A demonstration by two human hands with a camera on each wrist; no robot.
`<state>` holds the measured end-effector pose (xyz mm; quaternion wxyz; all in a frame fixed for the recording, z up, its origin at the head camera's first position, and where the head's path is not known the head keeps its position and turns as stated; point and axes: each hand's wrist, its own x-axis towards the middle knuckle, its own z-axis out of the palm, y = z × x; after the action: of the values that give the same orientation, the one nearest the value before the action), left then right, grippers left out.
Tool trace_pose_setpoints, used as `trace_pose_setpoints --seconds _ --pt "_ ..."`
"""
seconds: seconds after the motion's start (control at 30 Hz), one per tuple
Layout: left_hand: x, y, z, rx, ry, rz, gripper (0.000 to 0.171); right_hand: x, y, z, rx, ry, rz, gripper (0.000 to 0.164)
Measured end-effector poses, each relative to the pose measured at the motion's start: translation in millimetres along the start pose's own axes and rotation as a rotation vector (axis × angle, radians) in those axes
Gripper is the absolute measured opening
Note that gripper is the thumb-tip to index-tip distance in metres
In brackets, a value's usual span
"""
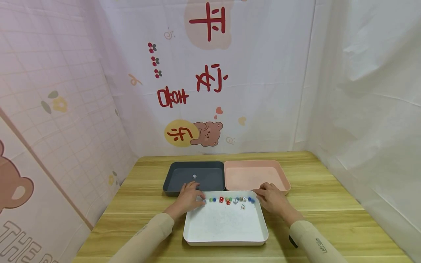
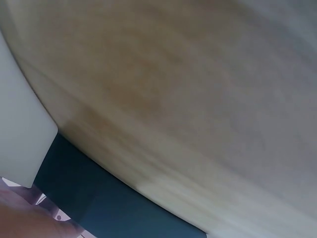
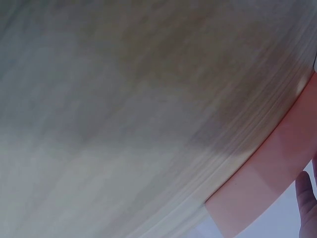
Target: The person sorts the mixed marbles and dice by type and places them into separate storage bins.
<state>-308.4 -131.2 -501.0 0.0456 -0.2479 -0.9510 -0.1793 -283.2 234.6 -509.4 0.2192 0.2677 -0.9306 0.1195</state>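
Note:
A white tray (image 1: 227,224) lies on the table, with small dice and marbles along its far side. At the tray's far left corner, my left hand (image 1: 188,198) pinches a white die (image 1: 204,201) between thumb and finger. Over the far right corner rests my right hand (image 1: 272,197), its fingers near the rim and no object seen in them. Red dice (image 1: 221,199), a blue marble (image 1: 250,199) and a white die with a coloured face (image 1: 243,206) lie between the hands. The wrist views catch only parts of the hands.
Beyond the white tray stand a dark grey tray (image 1: 210,182) with one white die (image 1: 194,176) in it and a pink tray (image 1: 251,175), side by side. A wooden table (image 1: 131,215) carries all three. Printed cloth (image 1: 263,91) hangs around the table.

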Motion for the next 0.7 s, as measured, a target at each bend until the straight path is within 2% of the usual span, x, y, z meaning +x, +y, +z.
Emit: trace_pose_setpoints --seconds 0.37,0.47,0.7 --pt "0.0 1.6 -0.4 -0.032 -0.008 -0.007 0.008 0 -2 -1 -0.003 0.001 -0.004 0.024" --pt "0.4 0.6 -1.6 -0.015 -0.006 -0.005 0.008 0 -3 -1 -0.008 -0.004 -0.002 0.024" --pt "1.0 -3.2 -11.4 -0.023 0.007 0.006 0.008 0 -3 -2 -0.006 -0.001 0.0 0.024"
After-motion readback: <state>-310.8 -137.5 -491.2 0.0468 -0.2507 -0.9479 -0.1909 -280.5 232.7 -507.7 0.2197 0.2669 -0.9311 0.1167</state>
